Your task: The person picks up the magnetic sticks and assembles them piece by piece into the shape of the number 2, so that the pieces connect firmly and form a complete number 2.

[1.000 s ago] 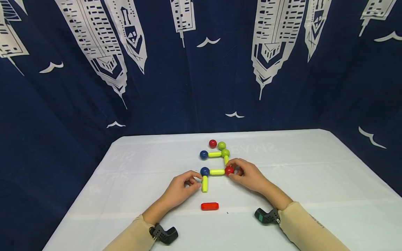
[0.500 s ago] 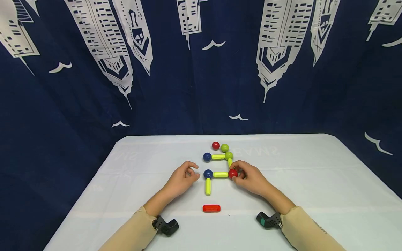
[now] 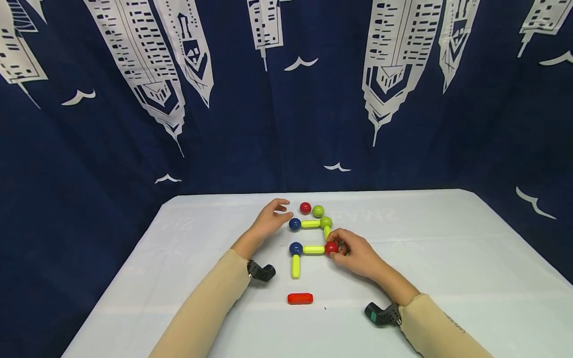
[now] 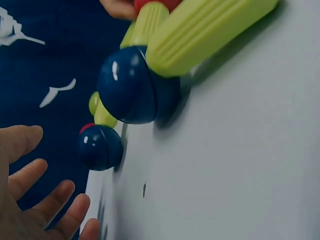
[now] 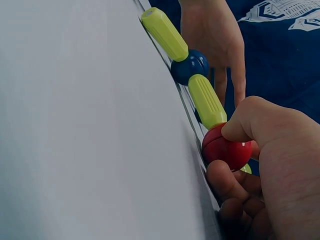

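My right hand (image 3: 355,252) pinches a red ball (image 5: 226,148) at the right corner of a chain of yellow-green rods and balls. From that ball one rod (image 3: 314,249) runs left to a blue ball (image 4: 132,85), which has another rod (image 3: 295,267) pointing toward me. A third rod (image 3: 327,232) leads back to a green ball (image 3: 326,222), joined by a rod (image 3: 311,224) to a second blue ball (image 3: 294,224). Beside that far blue ball is my left hand (image 3: 268,219), fingers spread and holding nothing.
Behind the chain lie a loose red ball (image 3: 305,208) and a green ball (image 3: 318,211). A red rod (image 3: 300,299) lies on the white table (image 3: 385,278) nearer me. A dark blue patterned curtain (image 3: 277,124) hangs behind the table.
My left hand has moved away from the near blue ball and forward, up beside the far blue ball. The right hand stays on the red ball, and the chain keeps its shape.
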A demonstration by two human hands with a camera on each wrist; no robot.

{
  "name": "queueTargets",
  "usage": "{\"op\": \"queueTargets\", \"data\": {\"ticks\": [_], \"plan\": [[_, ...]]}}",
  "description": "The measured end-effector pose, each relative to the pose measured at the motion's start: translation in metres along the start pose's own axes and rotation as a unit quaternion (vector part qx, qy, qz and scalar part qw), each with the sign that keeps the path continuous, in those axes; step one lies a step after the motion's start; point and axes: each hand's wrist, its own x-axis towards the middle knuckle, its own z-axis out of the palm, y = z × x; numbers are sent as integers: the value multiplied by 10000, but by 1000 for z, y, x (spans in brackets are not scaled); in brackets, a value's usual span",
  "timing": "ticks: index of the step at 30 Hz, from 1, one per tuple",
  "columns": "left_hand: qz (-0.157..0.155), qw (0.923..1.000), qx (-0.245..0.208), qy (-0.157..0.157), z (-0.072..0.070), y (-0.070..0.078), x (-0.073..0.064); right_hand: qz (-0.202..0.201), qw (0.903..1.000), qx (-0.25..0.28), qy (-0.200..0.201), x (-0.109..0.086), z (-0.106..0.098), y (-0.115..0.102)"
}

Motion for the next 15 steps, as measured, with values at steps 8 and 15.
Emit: {"op": "queueTargets", "data": {"ticks": [8, 15], "plan": [[-35, 9991, -132, -407, 18, 0, 29, 39, 10000, 4, 54, -1, 4, 1], [-366, 9967, -62, -720, 26, 5, 43, 76, 9999, -81, 99, 1, 1, 3]]}}
